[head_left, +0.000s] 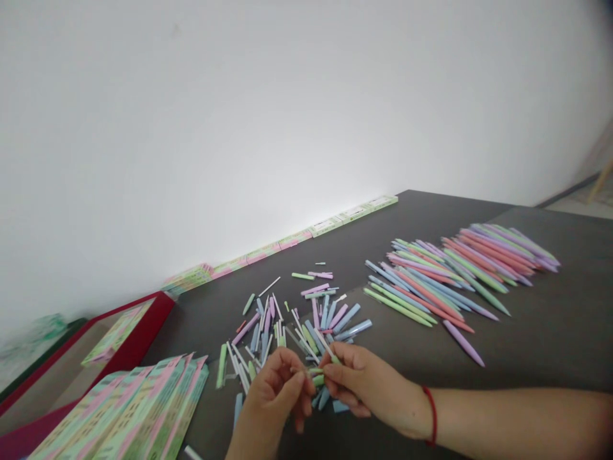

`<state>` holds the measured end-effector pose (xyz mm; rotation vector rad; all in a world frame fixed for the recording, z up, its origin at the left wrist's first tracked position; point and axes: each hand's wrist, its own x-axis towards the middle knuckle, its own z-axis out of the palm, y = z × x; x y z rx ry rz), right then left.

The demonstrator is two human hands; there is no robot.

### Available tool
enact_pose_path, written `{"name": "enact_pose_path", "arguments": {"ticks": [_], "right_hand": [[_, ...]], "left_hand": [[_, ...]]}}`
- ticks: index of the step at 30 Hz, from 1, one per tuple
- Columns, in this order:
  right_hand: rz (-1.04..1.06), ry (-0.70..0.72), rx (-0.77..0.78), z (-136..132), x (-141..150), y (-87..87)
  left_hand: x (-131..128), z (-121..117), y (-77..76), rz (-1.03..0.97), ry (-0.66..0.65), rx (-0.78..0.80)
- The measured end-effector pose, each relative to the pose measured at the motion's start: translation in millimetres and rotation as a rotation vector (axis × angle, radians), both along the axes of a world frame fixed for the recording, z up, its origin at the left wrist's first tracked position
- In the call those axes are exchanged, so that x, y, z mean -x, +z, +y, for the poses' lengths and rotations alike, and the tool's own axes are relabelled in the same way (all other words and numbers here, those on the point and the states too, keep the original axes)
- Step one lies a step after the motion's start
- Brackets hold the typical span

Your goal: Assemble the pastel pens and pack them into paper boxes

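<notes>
My left hand [282,393] is closed in a pinch near the front of the table; whatever small piece it holds is hidden by the fingers. Facing it, almost touching, my right hand [361,377] pinches a light green pen part [315,370]. A white stick with a green end [328,347] slants up beside the right fingertips; I cannot tell whether it is held. Just beyond both hands spreads a loose heap of pen parts [265,326]: green, blue and purple barrels and thin white refills.
Whole pens [431,281] in pink, green, blue and purple lie piled at the right. Patterned flat boxes [138,409] fan out at the front left, beside a red open box [158,319]. More boxes [287,243] line the wall on the dark table [541,326].
</notes>
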<state>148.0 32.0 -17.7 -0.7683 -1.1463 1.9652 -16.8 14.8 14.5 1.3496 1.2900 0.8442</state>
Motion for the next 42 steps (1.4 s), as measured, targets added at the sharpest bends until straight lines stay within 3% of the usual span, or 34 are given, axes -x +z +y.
{"name": "enact_pose_path", "arguments": {"ticks": [7, 12, 23, 28, 37, 40, 42], "right_hand": [[-0.148, -0.011, -0.147, -0.9, -3.5, 7.5], [-0.286, -0.034, -0.302, -0.6, -5.1, 5.0], [-0.27, -0.016, -0.271, -1.4, -6.3, 9.6], [-0.325, -0.01, -0.325, -0.3, -7.0, 6.6], [-0.169, 0.05, -0.165, -0.2, -2.7, -4.6], [-0.125, 0.064, -0.172, 4.0, -3.4, -9.3], [-0.117, 0.049, -0.174, 7.8, -4.5, -10.8]], "left_hand": [[-1.3, -8.0, -11.3, -0.271, 0.119, 0.008], [-0.7, -9.5, -15.4, -0.323, 0.163, -0.008], [0.6, -11.7, -19.0, -0.291, 0.141, -0.001], [2.8, -12.9, -20.1, 0.034, 0.068, -0.086], [6.0, -15.3, -13.8, 0.609, -0.049, -0.54], [15.6, -8.2, 0.9, 0.803, -0.072, -0.44], [34.1, 2.6, 13.3, 0.938, 0.061, -0.281]]}}
